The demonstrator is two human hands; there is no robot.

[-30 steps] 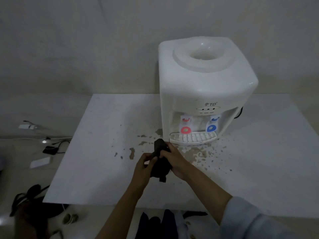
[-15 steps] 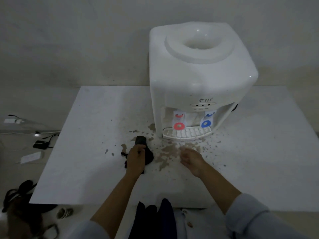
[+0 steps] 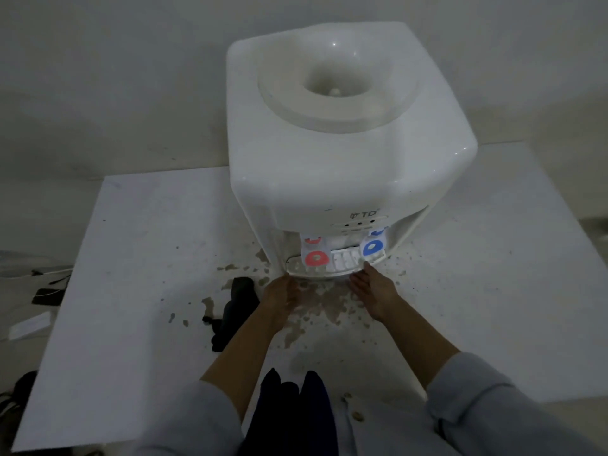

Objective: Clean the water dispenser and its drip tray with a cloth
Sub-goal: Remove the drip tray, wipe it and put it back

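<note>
At the one drip tray, seemingly touching: left hand, right hand.

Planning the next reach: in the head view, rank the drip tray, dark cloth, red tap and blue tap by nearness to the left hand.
From the left hand:
1. Drip tray, just ahead, at the fingertips.
2. Dark cloth to its left and red tap ahead: too close to call.
3. Blue tap, far right.
</note>
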